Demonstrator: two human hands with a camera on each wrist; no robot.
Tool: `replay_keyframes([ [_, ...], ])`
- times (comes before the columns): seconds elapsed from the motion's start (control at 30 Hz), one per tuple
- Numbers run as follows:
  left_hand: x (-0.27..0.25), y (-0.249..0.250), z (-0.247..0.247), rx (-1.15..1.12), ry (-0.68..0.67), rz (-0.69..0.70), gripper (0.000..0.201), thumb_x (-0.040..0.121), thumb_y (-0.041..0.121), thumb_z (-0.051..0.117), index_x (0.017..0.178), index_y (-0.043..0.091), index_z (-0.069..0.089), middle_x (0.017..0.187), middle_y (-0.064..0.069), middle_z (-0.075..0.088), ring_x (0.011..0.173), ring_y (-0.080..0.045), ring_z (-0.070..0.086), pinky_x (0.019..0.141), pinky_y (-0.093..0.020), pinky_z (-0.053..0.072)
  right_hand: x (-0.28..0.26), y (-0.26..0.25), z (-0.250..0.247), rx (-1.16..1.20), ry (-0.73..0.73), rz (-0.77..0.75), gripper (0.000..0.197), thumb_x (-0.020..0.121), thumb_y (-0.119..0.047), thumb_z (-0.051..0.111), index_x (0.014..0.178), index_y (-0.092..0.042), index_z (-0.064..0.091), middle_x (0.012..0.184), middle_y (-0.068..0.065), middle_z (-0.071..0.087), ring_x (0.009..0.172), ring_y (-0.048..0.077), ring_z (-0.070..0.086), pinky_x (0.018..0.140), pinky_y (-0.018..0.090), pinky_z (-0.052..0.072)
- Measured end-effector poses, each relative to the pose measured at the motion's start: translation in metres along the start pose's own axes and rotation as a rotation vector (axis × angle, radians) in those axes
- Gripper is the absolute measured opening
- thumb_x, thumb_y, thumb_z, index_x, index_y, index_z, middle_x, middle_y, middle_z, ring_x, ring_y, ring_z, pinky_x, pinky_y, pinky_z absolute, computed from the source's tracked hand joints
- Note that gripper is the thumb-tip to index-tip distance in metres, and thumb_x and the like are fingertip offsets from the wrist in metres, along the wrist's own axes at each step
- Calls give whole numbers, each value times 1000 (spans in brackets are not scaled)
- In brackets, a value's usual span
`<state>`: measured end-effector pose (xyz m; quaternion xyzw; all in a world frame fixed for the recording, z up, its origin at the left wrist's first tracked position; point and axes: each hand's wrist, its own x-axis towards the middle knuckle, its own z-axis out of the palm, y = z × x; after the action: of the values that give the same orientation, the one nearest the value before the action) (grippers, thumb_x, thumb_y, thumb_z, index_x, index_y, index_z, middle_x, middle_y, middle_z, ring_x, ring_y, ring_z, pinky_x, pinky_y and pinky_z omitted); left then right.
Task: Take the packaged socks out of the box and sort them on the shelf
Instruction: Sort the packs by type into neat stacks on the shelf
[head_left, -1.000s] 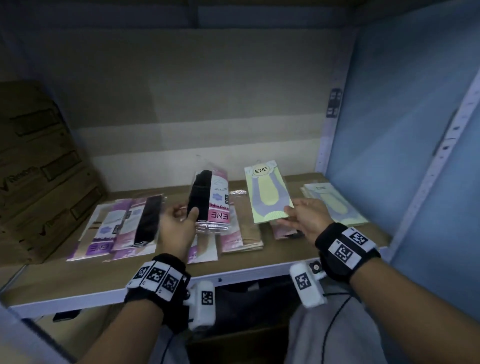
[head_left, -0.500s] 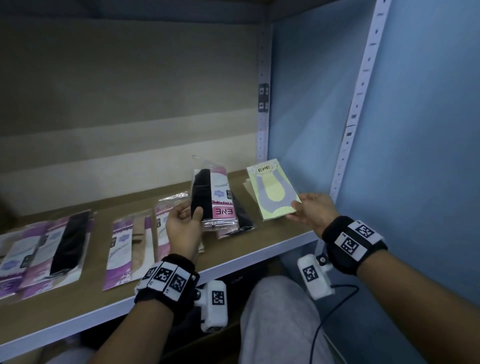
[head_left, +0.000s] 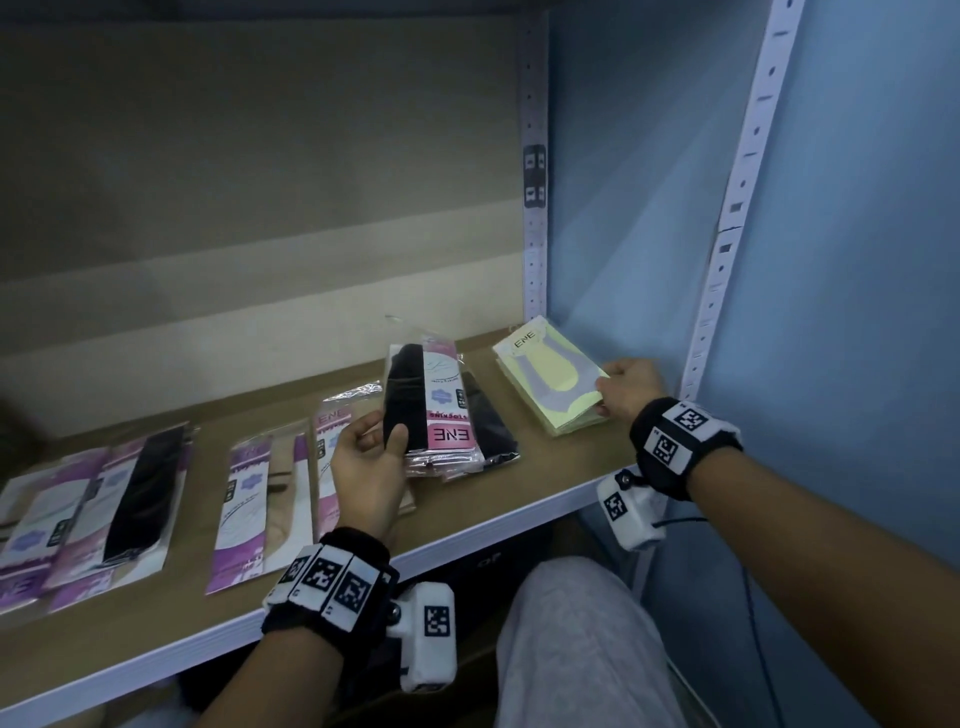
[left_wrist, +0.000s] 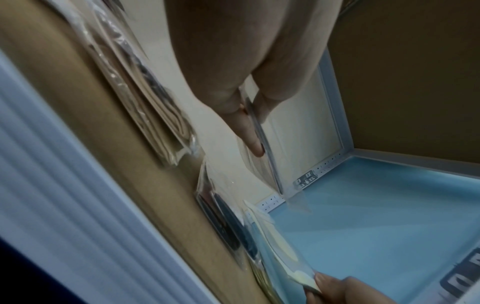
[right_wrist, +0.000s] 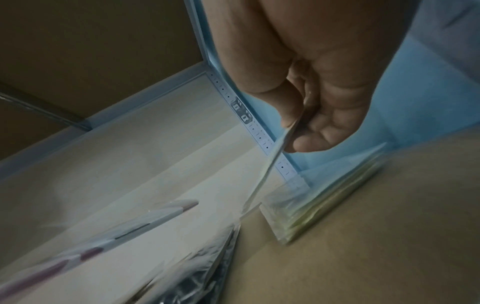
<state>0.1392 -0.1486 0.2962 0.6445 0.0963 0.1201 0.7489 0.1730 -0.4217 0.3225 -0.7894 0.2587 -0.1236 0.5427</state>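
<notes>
A black-sock packet (head_left: 427, 402) is pinched between thumb and fingers (head_left: 396, 435) of the left hand (head_left: 366, 467), raised above the shelf (head_left: 545, 478). A yellow-sock packet (head_left: 549, 373) is pinched by the right hand (head_left: 626, 387) over a stack (right_wrist: 324, 207) at the shelf's right rear corner.

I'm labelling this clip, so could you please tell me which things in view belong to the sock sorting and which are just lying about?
Belonging to the job:
- black-and-pink packaged socks, held by the left hand
- pale yellow packaged socks, pinched by the right hand over a matching stack
- purple and pink packs laid on the brown shelf board

Just there:
- white perforated upright
- blue side panel
</notes>
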Motion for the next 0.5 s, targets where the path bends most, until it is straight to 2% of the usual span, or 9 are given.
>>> replay_keyframes([
  [0.07, 0, 0, -3, 4, -1, 14, 28, 88, 4, 62, 113, 11, 53, 102, -8, 66, 101, -31, 66, 93, -50, 52, 5, 2, 7, -30, 22, -11, 20, 83, 2, 53, 99, -1, 65, 90, 13, 63, 90, 37, 67, 78, 44, 58],
  [0.1, 0, 1, -4, 5, 0, 21, 27, 88, 4, 62, 112, 12, 54, 99, -6, 66, 101, -31, 66, 93, -50, 51, 6, 2, 9, -44, 30, -14, 21, 82, 2, 53, 98, 1, 66, 92, 16, 65, 94, 38, 66, 84, 46, 56],
  [0.13, 1, 1, -6, 5, 2, 27, 27, 87, 4, 63, 111, 13, 54, 99, -6, 66, 102, -30, 66, 93, -50, 51, 7, 3, 11, -73, 35, -24, 22, 82, 2, 52, 99, 2, 66, 96, 18, 67, 96, 38, 65, 87, 43, 54],
  [0.2, 2, 1, -9, 7, 1, 26, 27, 87, 5, 64, 110, 14, 55, 103, -9, 65, 103, -30, 65, 94, -50, 51, 8, 3, 11, -141, 39, -31, 24, 84, 1, 50, 102, 3, 66, 103, 19, 67, 100, 34, 63, 84, 30, 49],
  [0.23, 3, 1, -11, 9, -5, 24, 27, 87, 6, 64, 110, 15, 55, 106, -11, 65, 103, -30, 65, 94, -50, 51, 8, 3, 11, -159, 43, -23, 26, 85, 1, 49, 105, 3, 66, 106, 19, 67, 102, 33, 62, 83, 28, 46],
  [0.37, 4, -1, -15, -7, -36, 4, 29, 87, 5, 63, 113, 15, 54, 107, -12, 65, 101, -31, 66, 92, -50, 52, 10, 6, 10, -222, 62, -4, 28, 83, 3, 48, 105, 4, 66, 111, 19, 66, 104, 34, 61, 84, 30, 46],
  [0.43, 3, 0, -14, -22, -42, -2, 30, 88, 5, 62, 116, 13, 54, 108, -12, 66, 101, -31, 67, 90, -48, 53, 12, 9, 12, -231, 69, 15, 25, 81, 3, 50, 100, 7, 66, 107, 21, 67, 100, 34, 62, 78, 29, 46],
  [0.5, 2, 0, -12, -33, -54, 0, 31, 89, 5, 61, 118, 12, 53, 106, -11, 66, 97, -29, 67, 80, -42, 56, 10, 13, 13, -249, 84, 20, 24, 80, 3, 51, 97, 9, 66, 104, 22, 68, 97, 36, 63, 78, 32, 49],
])
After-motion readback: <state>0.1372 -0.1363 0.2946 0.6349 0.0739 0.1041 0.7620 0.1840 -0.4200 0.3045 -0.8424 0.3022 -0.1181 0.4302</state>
